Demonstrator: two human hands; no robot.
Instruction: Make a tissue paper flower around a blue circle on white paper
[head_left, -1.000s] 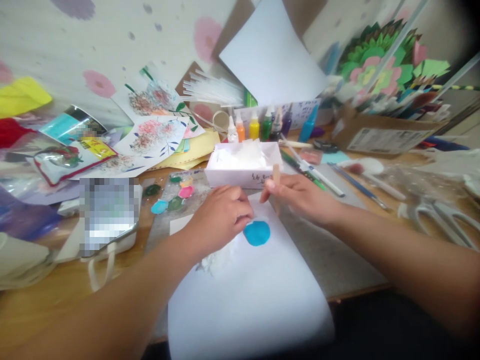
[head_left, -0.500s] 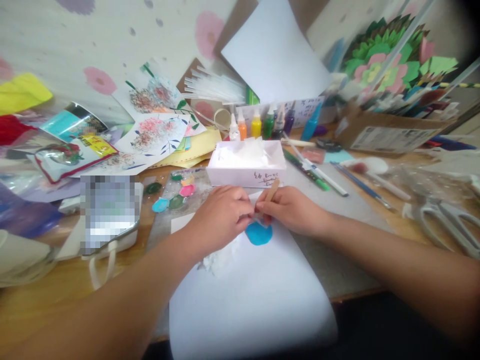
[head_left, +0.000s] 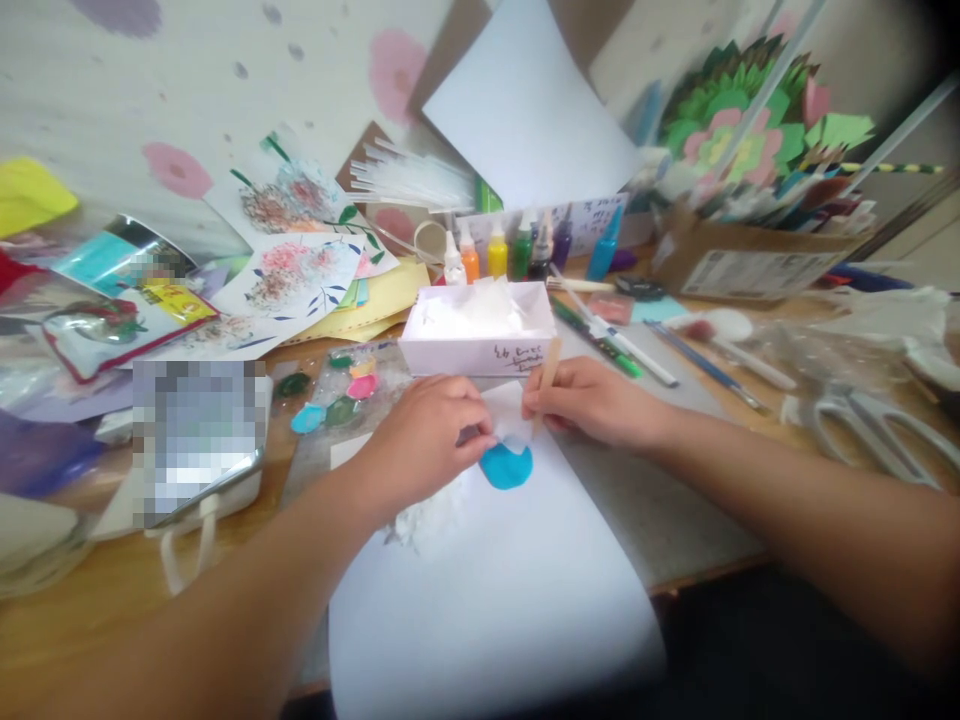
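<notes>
In the head view, the right hand (head_left: 577, 400) pinches a wooden stick (head_left: 553, 365) between thumb and closed fingers, nearly upright, probably gripped low for fine control. The left hand (head_left: 431, 435) has its fingers curled, thumb and forefinger nearly meeting beside a thin pale scrap (head_left: 510, 412); whether they grip it I cannot tell. The scrap spans the gap between the hands and hides part of the far rim of the blue patch (head_left: 507, 469), which lies toward the far end of a white sheet (head_left: 487, 610). That sheet presumably shields the grey mat (head_left: 645, 520), and its near end droops past the table's front edge. White scraps (head_left: 424, 520) sit by its left edge and a white box (head_left: 472, 357) stands beyond its far corner, both seemingly for easy reach.
</notes>
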